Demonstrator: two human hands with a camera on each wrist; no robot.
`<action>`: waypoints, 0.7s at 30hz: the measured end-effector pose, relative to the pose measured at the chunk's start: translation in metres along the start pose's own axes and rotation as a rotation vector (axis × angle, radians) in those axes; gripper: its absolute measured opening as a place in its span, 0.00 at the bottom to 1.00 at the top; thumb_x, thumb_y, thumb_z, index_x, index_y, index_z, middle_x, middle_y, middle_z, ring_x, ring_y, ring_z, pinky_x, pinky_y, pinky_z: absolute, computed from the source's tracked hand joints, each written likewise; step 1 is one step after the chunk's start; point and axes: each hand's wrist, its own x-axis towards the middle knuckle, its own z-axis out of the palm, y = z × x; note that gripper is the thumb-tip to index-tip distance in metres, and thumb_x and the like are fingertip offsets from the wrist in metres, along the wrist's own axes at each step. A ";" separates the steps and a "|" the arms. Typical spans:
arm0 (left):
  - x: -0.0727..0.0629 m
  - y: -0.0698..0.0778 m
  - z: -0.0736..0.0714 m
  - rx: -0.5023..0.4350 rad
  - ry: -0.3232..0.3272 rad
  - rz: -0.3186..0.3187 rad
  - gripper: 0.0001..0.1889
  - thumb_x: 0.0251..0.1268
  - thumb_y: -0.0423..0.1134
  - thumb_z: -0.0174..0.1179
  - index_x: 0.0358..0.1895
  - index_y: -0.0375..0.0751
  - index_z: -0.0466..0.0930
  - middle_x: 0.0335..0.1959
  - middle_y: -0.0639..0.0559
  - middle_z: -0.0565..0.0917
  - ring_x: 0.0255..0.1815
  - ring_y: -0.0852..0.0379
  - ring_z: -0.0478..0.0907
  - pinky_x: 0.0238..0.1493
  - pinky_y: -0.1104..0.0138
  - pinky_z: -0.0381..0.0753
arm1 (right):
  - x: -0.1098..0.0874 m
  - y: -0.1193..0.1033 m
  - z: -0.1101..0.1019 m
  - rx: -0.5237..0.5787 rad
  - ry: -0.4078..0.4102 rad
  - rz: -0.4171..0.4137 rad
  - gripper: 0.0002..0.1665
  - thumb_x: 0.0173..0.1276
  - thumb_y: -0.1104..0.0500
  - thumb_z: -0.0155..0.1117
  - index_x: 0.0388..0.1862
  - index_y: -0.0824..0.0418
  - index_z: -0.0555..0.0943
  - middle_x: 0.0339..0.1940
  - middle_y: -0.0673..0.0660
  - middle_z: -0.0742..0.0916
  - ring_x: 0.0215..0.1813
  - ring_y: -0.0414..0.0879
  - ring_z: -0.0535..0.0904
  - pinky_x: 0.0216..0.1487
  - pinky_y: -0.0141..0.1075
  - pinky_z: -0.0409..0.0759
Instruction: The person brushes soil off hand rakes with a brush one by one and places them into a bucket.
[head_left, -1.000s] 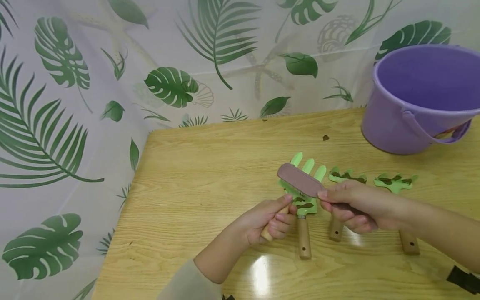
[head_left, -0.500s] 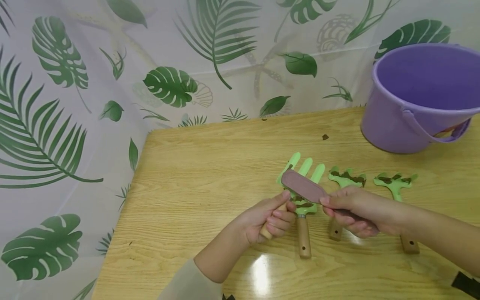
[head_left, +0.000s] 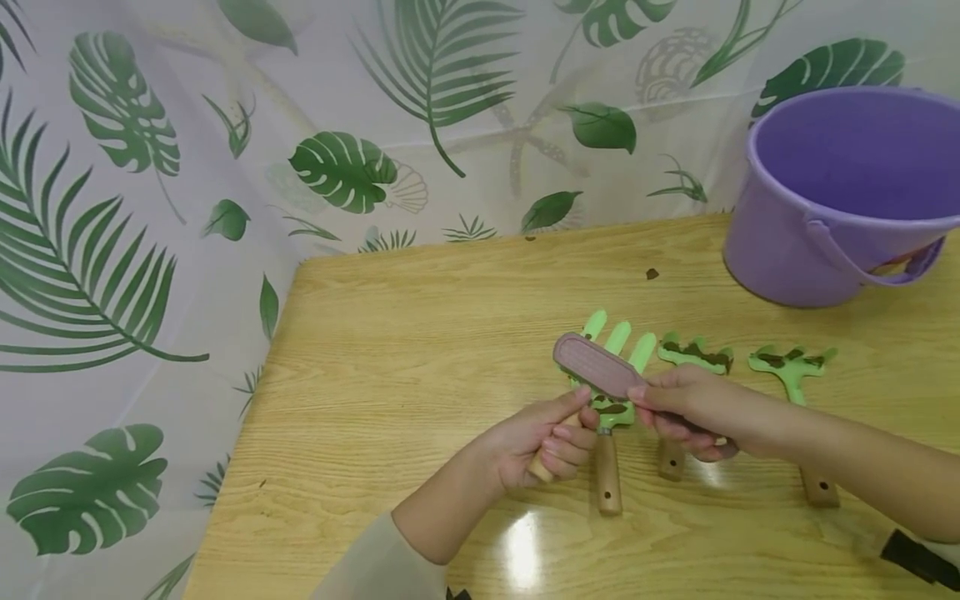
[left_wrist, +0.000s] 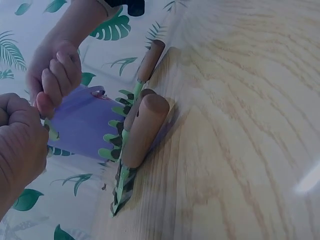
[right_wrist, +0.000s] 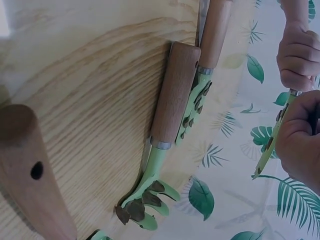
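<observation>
My left hand grips the pale wooden handle of a green hand fork, held over the table with its tines angled up and right. Dark brown specks show on it in the right wrist view. In my right hand is a mauve brush-like tool with a flat, rounded oblong head. It lies across the fork and hides part of it; its underside cannot be seen. Just below the fork, another green tool with a wooden handle lies on the table, brown clumps on its head.
Two green rakes with brown clumps lie to the right, partly behind my right hand and forearm. A purple bucket stands at the back right. One brown crumb sits on the wooden table, with a leaf-print cloth behind.
The mauve tool's head has shifted down and right, then back left, its tilt changing slightly. The fork has moved a little with my left hand. Both hands keep their grips.
</observation>
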 end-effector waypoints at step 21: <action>-0.003 -0.009 -0.004 0.004 -0.022 -0.054 0.22 0.77 0.53 0.33 0.25 0.48 0.66 0.11 0.64 0.61 0.07 0.74 0.59 0.05 0.84 0.47 | -0.002 0.004 -0.035 -0.087 0.224 0.117 0.20 0.78 0.49 0.41 0.30 0.62 0.67 0.13 0.46 0.67 0.11 0.36 0.58 0.11 0.26 0.59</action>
